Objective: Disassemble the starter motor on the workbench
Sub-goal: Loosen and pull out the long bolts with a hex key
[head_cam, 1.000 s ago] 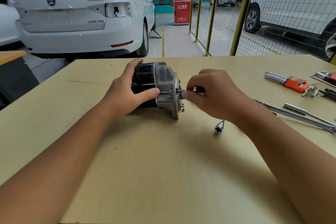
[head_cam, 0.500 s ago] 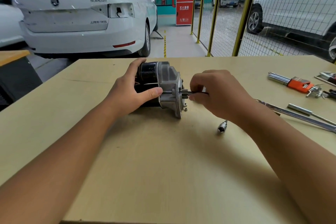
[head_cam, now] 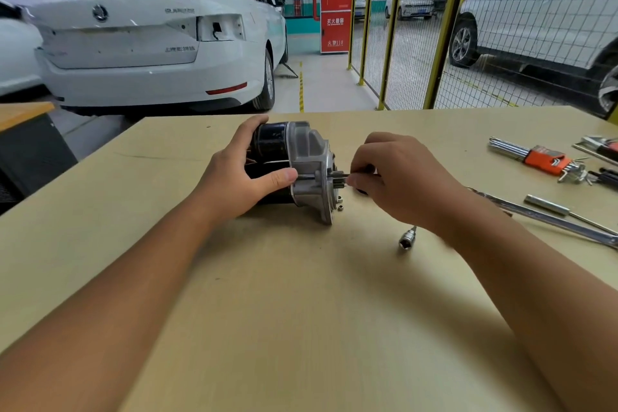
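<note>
The left hand point(head_cam: 240, 184) wraps around the starter motor point(head_cam: 294, 164), thumb pressed along its housing. The right hand point(head_cam: 404, 184) pinches a thin tool at the motor's shaft end.

Two bare forearms are seen entering from the lower corners. No sleeve is visible along either. The bare left hand point(head_cam: 240, 182) and bare right hand point(head_cam: 406, 182) are noted ungloved; no ring, watch or wristband is seen. Short, unpainted nails are observed on the left thumb.
</note>
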The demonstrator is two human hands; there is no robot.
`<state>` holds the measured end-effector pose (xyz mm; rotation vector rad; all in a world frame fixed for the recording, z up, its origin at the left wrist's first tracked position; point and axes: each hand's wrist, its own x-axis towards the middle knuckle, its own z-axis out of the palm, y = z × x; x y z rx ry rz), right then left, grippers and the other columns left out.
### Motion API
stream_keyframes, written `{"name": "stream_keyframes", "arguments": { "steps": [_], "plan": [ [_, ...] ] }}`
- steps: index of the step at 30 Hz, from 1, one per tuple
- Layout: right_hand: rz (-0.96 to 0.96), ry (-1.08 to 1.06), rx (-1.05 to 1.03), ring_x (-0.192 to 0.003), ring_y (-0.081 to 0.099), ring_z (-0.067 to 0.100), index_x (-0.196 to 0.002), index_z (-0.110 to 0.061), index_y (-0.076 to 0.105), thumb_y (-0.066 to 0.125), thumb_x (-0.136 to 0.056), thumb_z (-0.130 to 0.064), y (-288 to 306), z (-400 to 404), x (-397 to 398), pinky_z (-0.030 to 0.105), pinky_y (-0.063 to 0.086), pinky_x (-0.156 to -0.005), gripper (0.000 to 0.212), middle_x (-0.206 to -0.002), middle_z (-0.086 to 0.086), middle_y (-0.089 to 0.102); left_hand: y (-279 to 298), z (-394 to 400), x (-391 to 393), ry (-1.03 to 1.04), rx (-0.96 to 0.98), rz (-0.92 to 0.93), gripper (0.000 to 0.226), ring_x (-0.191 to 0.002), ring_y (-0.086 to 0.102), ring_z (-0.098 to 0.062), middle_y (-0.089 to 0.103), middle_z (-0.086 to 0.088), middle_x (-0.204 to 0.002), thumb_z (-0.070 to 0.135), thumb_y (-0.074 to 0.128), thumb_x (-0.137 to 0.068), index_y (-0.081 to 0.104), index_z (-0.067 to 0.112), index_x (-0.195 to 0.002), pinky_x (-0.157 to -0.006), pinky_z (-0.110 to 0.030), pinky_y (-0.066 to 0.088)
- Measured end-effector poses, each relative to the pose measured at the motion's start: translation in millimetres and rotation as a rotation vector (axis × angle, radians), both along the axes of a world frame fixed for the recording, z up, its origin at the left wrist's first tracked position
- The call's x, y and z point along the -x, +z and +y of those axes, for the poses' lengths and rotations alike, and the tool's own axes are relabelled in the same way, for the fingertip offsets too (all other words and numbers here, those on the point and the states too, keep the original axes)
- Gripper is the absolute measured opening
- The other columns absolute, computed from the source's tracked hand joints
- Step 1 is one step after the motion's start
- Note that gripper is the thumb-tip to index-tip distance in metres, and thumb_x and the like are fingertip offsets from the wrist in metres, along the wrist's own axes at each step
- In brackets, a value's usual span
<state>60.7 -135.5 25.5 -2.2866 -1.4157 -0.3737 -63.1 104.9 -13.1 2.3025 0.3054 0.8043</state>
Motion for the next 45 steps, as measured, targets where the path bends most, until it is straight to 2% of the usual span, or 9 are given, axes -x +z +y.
{"name": "stream_keyframes", "arguments": {
  "steps": [2,5,9,15,19,26,36,42,45],
  "plan": [
    [-0.026,-0.007,0.008,-0.091,0.059,0.02,-0.096,-0.022,0.073,0.066,-0.096,-0.035,2,-2,2,0.047,0.049,-0.087,0.015,-0.095,-0.011,0.058,1,0,-1,-0.014,0.036,-0.008,0.086,-0.106,0.06,0.009,0.059,0.034,-0.118,0.078,0.074,-0.064,0.038,0.061,-0.14,-0.086,-0.012,0.041],
    [-0.053,-0.01,0.029,-0.09,0.059,0.017,-0.095,-0.026,0.074,0.068,-0.094,-0.038,4,-3,3,0.046,0.049,-0.086,0.014,-0.095,-0.014,0.06,2,0,-1,-0.061,0.09,-0.031,0.08,-0.103,0.062,0.009,0.063,0.031,-0.112,0.071,0.077,-0.065,0.047,0.055,-0.137,-0.085,-0.012,0.046],
    [-0.011,0.045,0.031,-0.083,0.058,0.017,-0.089,-0.024,0.071,0.075,-0.089,-0.033,8,-7,0,0.039,0.051,-0.074,0.01,-0.09,-0.012,0.06,4,-2,1,-0.118,0.101,-0.044,0.074,-0.103,0.064,0.006,0.063,0.027,-0.113,0.065,0.082,-0.064,0.052,0.05,-0.13,-0.082,-0.008,0.048],
    [0.075,0.169,0.025,-0.07,0.054,0.014,-0.085,-0.017,0.069,0.07,-0.092,-0.028,10,-12,-3,0.034,0.044,-0.064,0.013,-0.074,-0.004,0.061,0,-11,-2,-0.094,0.034,-0.067,0.074,-0.101,0.065,0.0,0.063,0.029,-0.11,0.068,0.083,-0.062,0.05,0.051,-0.126,-0.091,-0.031,0.054],
    [0.065,0.159,0.072,-0.077,0.058,0.017,-0.091,-0.011,0.077,0.064,-0.095,-0.022,10,-12,-7,0.038,0.047,-0.074,0.017,-0.083,0.001,0.064,0,-14,-2,-0.043,-0.009,-0.054,0.078,-0.099,0.064,0.004,0.062,0.032,-0.109,0.076,0.079,-0.06,0.046,0.054,-0.127,-0.091,-0.034,0.056],
    [0.036,0.155,0.056,-0.074,0.057,0.008,-0.089,-0.015,0.078,0.074,-0.09,-0.024,11,-12,-6,0.035,0.049,-0.072,0.01,-0.083,-0.007,0.063,1,-17,-1,-0.01,-0.035,-0.027,0.085,-0.107,0.065,-0.009,0.063,0.022,-0.117,0.077,0.077,-0.059,0.044,0.053,-0.133,-0.099,-0.044,0.055],
    [0.01,0.111,0.077,-0.074,0.057,0.007,-0.09,-0.02,0.078,0.079,-0.085,-0.032,13,-12,-4,0.033,0.05,-0.069,0.012,-0.084,-0.01,0.065,2,-16,0,-0.016,-0.02,-0.01,0.085,-0.107,0.065,-0.005,0.064,0.024,-0.117,0.077,0.077,-0.06,0.042,0.055,-0.134,-0.098,-0.036,0.054],
    [0.016,0.095,0.066,-0.071,0.057,0.005,-0.087,-0.021,0.079,0.082,-0.083,-0.031,15,-12,-1,0.033,0.051,-0.066,0.011,-0.082,-0.011,0.065,1,-14,0,-0.028,-0.014,-0.012,0.085,-0.107,0.063,0.001,0.063,0.026,-0.118,0.079,0.076,-0.061,0.041,0.057,-0.135,-0.091,-0.023,0.048],
    [0.008,0.067,0.069,-0.071,0.056,0.006,-0.087,-0.023,0.079,0.082,-0.082,-0.034,15,-12,0,0.034,0.052,-0.066,0.013,-0.082,-0.012,0.065,1,-14,-1,-0.028,-0.019,-0.011,0.085,-0.108,0.063,0.0,0.062,0.027,-0.118,0.08,0.076,-0.061,0.041,0.057,-0.135,-0.09,-0.023,0.047]
  ]
}}
